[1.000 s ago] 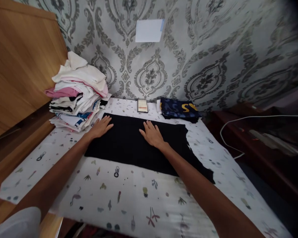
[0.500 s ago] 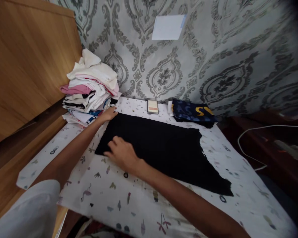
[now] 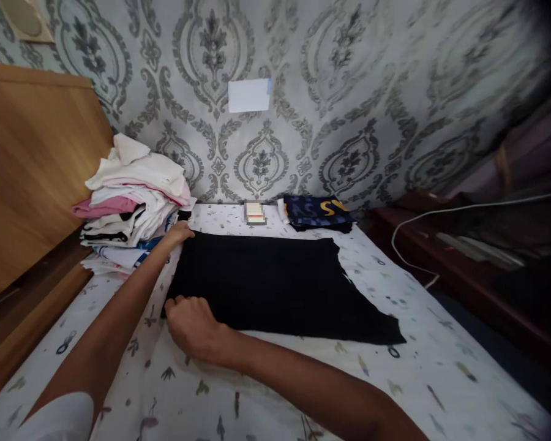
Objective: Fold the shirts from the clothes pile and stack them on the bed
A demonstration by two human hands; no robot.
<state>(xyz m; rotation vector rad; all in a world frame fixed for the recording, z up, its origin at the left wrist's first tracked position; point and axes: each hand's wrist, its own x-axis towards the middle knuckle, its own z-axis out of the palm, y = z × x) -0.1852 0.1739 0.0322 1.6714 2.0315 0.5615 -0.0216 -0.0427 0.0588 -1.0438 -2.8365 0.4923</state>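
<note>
The black cloth (image 3: pixel 261 285) lies flat on the printed white sheet (image 3: pixel 257 380), right of the clothes pile (image 3: pixel 138 190); its long axis runs sideways, the flared end pointing away from the pile; the left hand's (image 3: pixel 179 234) grip pinches the far pile-side corner; the right hand's (image 3: pixel 193 324) curls closed on the near one.

A pile of clothes (image 3: pixel 140 184) blocks the way beside the left hand (image 3: pixel 180 233). Above the black cloth (image 3: pixel 261 282), passage is free.
</note>
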